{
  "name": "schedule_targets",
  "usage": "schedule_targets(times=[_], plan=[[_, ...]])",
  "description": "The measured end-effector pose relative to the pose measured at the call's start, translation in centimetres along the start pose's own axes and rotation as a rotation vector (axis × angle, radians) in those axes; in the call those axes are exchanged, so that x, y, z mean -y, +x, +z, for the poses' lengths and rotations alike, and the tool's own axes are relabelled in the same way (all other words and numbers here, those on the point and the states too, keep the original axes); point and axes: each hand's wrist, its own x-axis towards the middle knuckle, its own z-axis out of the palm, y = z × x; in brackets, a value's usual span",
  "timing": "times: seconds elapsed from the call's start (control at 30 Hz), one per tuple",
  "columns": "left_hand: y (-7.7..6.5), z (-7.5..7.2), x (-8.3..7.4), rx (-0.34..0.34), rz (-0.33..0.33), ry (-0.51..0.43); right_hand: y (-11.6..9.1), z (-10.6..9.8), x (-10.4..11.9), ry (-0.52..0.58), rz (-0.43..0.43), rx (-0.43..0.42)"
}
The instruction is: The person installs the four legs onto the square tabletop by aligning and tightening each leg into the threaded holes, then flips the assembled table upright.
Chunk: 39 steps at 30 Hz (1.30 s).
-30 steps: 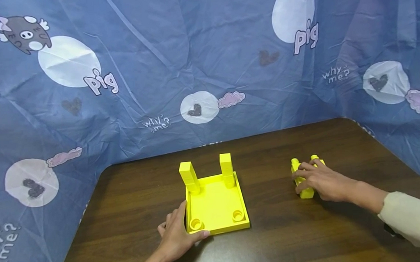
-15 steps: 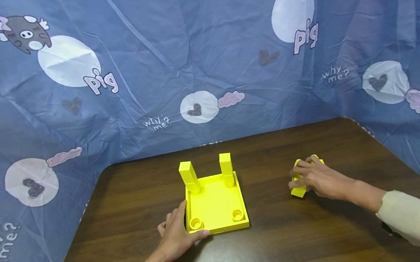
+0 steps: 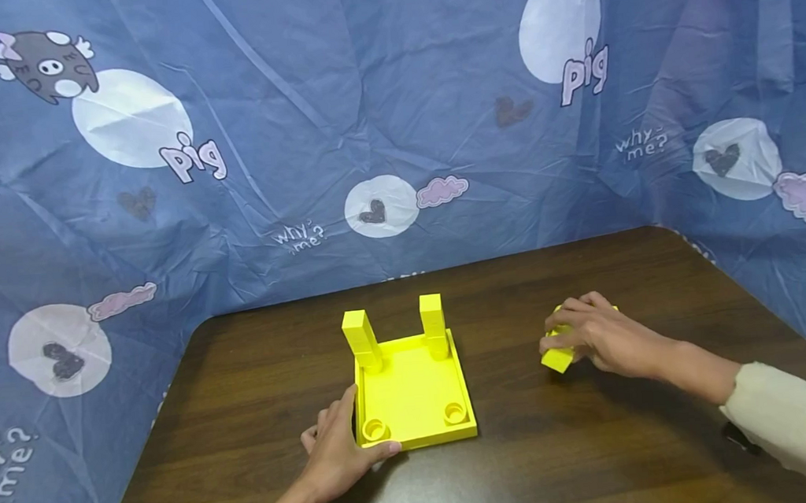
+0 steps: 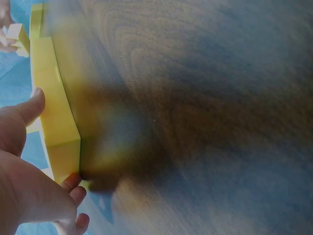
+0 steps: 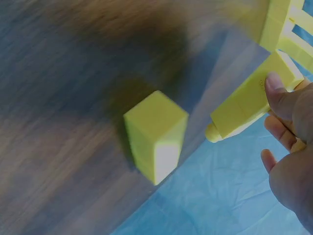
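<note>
A yellow square base [image 3: 414, 397] with a low rim lies on the table. Two square posts stand in its far corners, and round sockets [image 3: 454, 413] sit in the near ones. My left hand [image 3: 337, 454] grips the near left corner, thumb along the front edge and fingers by the left side. Off to the right, my right hand [image 3: 605, 338] holds a yellow square post [image 5: 249, 98] with a round peg at one end, tilted above the table. Another yellow post [image 5: 156, 137] stays on the table beside that hand, mostly hidden behind it in the head view.
The brown wood table [image 3: 246, 422] has rounded far corners. A blue printed cloth [image 3: 294, 134] hangs behind it and along both sides. A small dark object [image 3: 740, 438] shows beneath the right sleeve.
My right hand has picked up one post, tilting it and moving it left, away from the second post. The left hand and the base have stayed in place.
</note>
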Motion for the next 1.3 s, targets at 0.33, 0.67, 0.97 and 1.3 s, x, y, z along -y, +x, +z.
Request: schedule_targets(times=[0.33, 0.67, 0.97, 1.3], plan=[[0.1, 0.1, 0.0, 0.001, 0.007, -0.006, 1.7, -1.5, 1.4, 0.196, 0.053, -0.049], [-0.1, -0.1, 0.1, -0.004, 0.01, 0.002, 3.4, -2.5, 2.6, 0.434, 0.171, -0.064], [0.0, 0.1, 0.1, -0.003, 0.012, -0.003, 4.9, -2.5, 3.8, 0.68, 0.266, -0.136], [0.1, 0.0, 0.0, 0.002, 0.02, -0.006, 6.2, -2.4, 5.4, 0.85, 0.427, -0.092]])
